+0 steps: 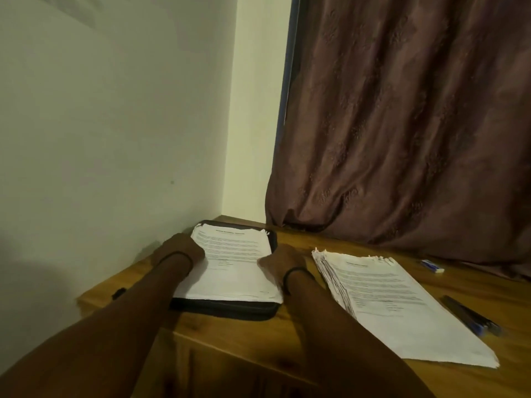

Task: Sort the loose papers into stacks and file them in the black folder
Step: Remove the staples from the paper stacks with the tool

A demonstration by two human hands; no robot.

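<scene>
Left hand (181, 249), right hand (283, 261) bracket paper stack (235, 262) on black folder (227, 307), touching side edges; gripping or pressing, can't tell. Risk: uneven squeeze fans sheets off folder. Second stack (396, 305) unfiled, right.

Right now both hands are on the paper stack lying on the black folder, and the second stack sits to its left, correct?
No: the head view shows the second stack to the right of the black folder. The left hand and right hand are indeed on the paper stack on it.
</scene>
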